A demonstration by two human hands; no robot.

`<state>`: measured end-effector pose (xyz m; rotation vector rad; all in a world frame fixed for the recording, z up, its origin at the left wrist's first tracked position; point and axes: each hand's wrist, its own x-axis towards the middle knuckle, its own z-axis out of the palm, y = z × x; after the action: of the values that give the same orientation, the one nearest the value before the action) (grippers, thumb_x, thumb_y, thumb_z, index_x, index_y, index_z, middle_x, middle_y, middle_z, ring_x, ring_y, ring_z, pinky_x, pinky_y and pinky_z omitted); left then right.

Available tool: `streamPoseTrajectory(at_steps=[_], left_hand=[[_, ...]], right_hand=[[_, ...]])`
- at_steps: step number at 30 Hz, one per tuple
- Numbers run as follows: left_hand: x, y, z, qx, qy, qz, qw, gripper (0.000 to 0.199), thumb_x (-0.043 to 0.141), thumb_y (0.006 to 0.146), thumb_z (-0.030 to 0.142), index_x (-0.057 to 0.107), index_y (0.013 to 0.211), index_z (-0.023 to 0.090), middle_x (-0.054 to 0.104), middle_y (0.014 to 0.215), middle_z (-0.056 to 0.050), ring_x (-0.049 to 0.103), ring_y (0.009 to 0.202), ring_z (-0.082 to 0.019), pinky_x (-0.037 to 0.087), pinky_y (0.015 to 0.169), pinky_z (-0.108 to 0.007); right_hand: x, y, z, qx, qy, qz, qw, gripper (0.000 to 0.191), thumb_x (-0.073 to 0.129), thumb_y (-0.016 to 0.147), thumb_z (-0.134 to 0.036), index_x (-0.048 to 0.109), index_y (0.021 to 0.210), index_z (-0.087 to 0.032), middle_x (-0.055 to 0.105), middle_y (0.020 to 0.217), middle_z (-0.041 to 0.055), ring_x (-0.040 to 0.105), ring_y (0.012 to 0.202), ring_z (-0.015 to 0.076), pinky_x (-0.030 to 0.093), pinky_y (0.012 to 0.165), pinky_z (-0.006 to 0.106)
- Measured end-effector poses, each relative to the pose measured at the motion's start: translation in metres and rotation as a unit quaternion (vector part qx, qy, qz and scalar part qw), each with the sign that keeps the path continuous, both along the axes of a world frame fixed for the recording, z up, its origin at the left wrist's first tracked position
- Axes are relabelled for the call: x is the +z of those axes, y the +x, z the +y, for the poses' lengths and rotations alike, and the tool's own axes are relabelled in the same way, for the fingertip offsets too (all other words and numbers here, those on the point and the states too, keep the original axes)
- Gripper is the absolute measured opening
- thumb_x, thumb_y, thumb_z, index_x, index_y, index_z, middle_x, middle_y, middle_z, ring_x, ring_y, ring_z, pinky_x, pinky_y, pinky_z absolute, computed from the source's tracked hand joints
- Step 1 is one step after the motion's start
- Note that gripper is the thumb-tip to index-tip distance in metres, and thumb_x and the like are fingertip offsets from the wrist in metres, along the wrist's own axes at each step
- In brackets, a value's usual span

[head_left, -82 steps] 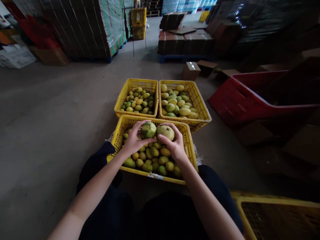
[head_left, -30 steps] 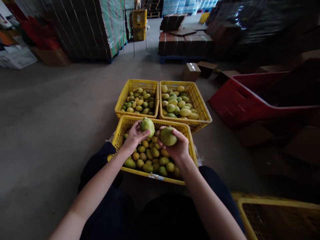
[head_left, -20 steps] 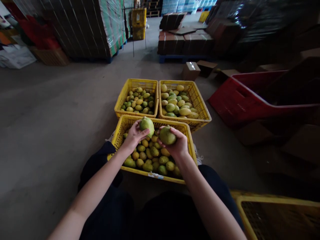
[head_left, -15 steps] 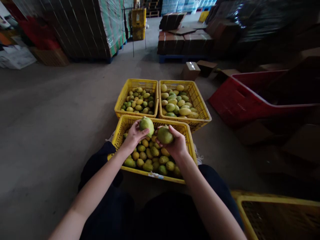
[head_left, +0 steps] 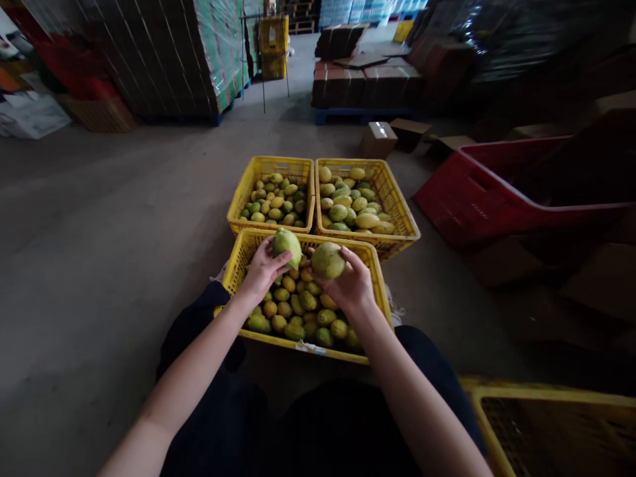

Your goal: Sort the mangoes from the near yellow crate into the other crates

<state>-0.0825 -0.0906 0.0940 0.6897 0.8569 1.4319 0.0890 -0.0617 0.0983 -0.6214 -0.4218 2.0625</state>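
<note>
Pinching left green fruit (head_left: 287, 249) between thumb and fingers of left hand (head_left: 261, 271); cradling right green fruit (head_left: 328, 260) in curved fingers of right hand (head_left: 354, 285). Holding both apart above loose fruits (head_left: 308, 301) in near yellow crate (head_left: 384, 291). Facing far left crate (head_left: 297, 172) and far right crate (head_left: 390, 199), both holding fruits.

Matt yellow plastic crate (head_left: 301, 348); smooth, dull grey floor (head_left: 124, 199).

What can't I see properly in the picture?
All in the head view:
- Bottom fruit in the near yellow crate: hidden under the top fruit.
- Anything written on its label: too small.
- Inside the red crate: too dark.
- Right end of the lower-right yellow crate: cut off by the picture's edge.
</note>
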Motion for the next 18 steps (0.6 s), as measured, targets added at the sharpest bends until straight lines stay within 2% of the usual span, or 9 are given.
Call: streamPoseTrajectory(at_steps=[6,13,18], left_hand=[[-0.0015,0.0003,0.0002,-0.003,-0.002,0.003,1.0,0.043,0.082,0.066,0.027,0.055,0.099,0.022,0.062,0.099,-0.001,0.064,0.089,-0.015,0.052,0.075,-0.025],[-0.0037,-0.0004,0.0006,-0.003,0.004,0.015,1.0,0.052,0.081,0.067,0.029,0.054,0.111,0.025,0.063,0.099,-0.001,0.064,0.089,-0.015,0.052,0.073,-0.024],[-0.0028,-0.0004,0.0003,-0.005,0.013,0.016,1.0,0.055,0.081,0.068,0.029,0.053,0.115,0.026,0.065,0.097,-0.001,0.066,0.091,-0.017,0.053,0.076,-0.026]], right_hand=[[0.0015,-0.001,-0.0012,0.004,-0.03,0.007,1.0,0.023,0.061,0.08,-0.037,0.068,0.087,-0.016,0.074,0.079,0.0066,0.069,0.068,0.0205,0.06,0.063,0.033],[0.0004,-0.0003,-0.0025,0.003,-0.006,-0.022,1.0,0.022,0.065,0.073,-0.032,0.07,0.085,-0.015,0.073,0.079,0.0074,0.069,0.069,0.0235,0.059,0.064,0.038],[-0.0002,-0.0003,-0.0002,-0.008,-0.02,-0.048,0.999,0.02,0.06,0.077,-0.032,0.07,0.081,-0.015,0.072,0.071,0.0069,0.069,0.066,0.0237,0.059,0.062,0.038]])
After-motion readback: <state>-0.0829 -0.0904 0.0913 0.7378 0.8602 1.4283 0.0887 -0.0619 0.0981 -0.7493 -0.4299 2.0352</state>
